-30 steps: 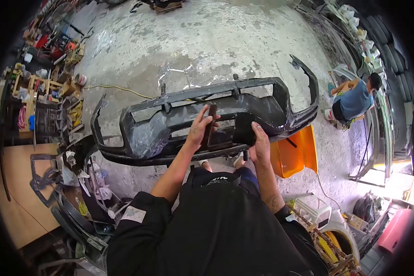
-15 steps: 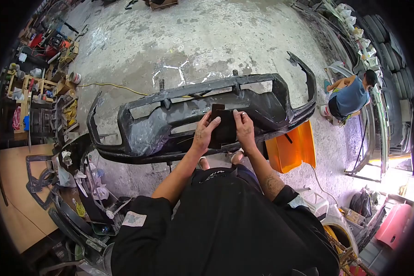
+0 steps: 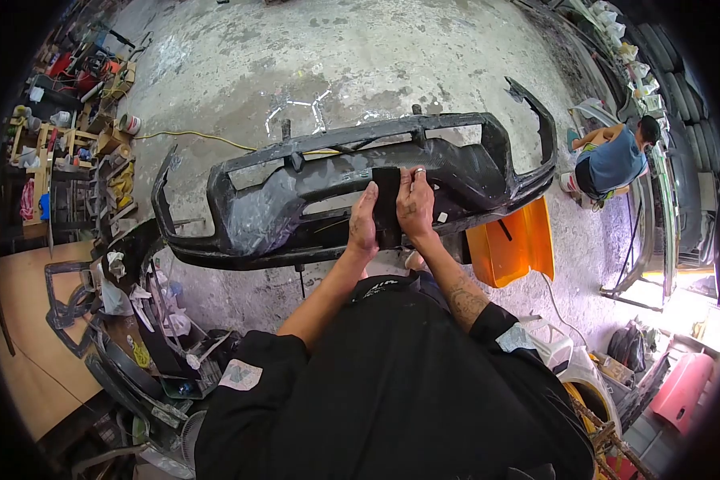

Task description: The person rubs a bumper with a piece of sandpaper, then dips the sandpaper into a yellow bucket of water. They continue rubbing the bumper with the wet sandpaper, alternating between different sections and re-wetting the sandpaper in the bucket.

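A black car bumper [image 3: 256,216] with grey, scuffed patches lies across in front of me, raised above the floor. Over its middle, my left hand [image 3: 363,220] and my right hand [image 3: 415,206] hold a dark sheet, seemingly sandpaper [image 3: 386,196], upright between them. The left fingers lie straight along the sheet's left side; the right fingers press on its right side. Part of the sheet is covered by the right hand, and its lower end blends into the dark bumper behind.
An orange plastic stool [image 3: 512,244] stands by the bumper's right end. Farther right, a person in a blue top [image 3: 612,164] sits low beside car parts. Shelves of tools [image 3: 64,144] line the left. A yellow cord [image 3: 192,136] runs over the concrete floor [image 3: 376,60].
My hands have come closer together, and the sheet between them now looks narrower. The right hand has turned from a fingertip pinch to lying along the sheet.
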`<state>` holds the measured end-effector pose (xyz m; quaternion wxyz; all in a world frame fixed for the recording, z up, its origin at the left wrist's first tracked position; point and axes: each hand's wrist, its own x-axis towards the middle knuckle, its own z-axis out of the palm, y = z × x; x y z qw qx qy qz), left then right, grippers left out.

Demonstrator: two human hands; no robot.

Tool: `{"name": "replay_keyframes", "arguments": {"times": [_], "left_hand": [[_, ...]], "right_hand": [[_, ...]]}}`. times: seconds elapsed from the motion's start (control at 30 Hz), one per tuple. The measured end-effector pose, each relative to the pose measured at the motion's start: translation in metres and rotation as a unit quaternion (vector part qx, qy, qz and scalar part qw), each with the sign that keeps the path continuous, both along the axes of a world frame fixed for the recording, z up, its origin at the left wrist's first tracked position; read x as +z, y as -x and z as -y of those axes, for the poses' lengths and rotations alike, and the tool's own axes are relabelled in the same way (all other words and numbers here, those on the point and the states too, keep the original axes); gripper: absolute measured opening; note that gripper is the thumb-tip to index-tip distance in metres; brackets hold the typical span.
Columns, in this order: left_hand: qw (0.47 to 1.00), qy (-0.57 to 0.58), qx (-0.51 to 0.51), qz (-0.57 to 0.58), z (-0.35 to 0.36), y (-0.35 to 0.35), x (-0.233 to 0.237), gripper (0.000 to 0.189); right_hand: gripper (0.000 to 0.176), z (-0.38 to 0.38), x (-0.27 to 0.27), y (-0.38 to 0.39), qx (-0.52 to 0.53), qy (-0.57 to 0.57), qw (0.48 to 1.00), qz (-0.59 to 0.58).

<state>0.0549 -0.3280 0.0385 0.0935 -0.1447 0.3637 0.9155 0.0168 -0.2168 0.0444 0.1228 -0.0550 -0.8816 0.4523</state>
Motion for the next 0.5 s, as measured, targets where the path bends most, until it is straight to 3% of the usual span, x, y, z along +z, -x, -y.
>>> {"name": "replay_keyframes", "arguments": {"times": [0.23,0.37,0.5], "left_hand": [[0.999,-0.007,-0.012,0.033,0.002,0.004,0.000,0.047],[1.000,0.004,-0.016,0.019,0.005,0.005,-0.008,0.049],[0.990,-0.105,-0.047,0.081,0.015,0.001,-0.020,0.055]], "right_hand": [[0.023,0.003,0.006,0.008,0.027,-0.035,0.998,-0.051],[0.022,0.007,0.008,0.006,0.008,-0.029,1.000,0.003],[0.022,0.018,-0.009,0.008,-0.006,0.044,0.995,-0.093]]}}
